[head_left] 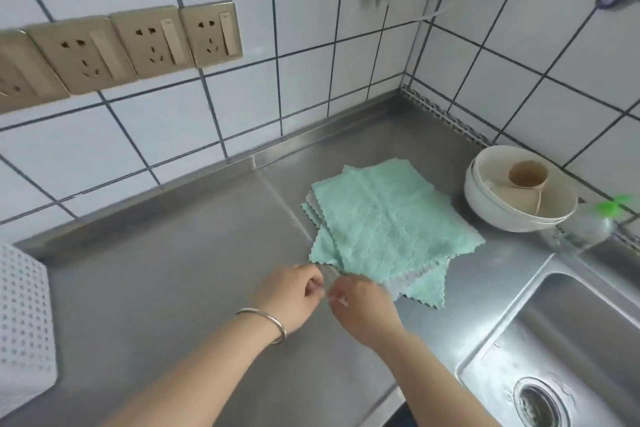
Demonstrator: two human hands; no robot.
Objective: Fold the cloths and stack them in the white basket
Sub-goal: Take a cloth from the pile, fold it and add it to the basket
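Both hands meet on the steel counter (pixel 166 288), fingers curled. The left hand (pixel 294 295) and right hand (pixel 363 312) seem to pinch something small between them; I cannot tell what. The green cloths (pixel 381 229) lie just beyond the fingertips, unfolded. The white basket (pixel 24 315) stands far to the left of the hands.

Fluffy quilted mint cloths (pixel 381 229) lie on a brushed steel counter (pixel 173 270); the white basket (pixel 24 315) is perforated plastic.

Both forearms were bare, with no sleeves showing. The left hand (pixel 294 295) wore a thin silver bangle (pixel 265 322) at the wrist; the right hand (pixel 363 312) wore nothing.
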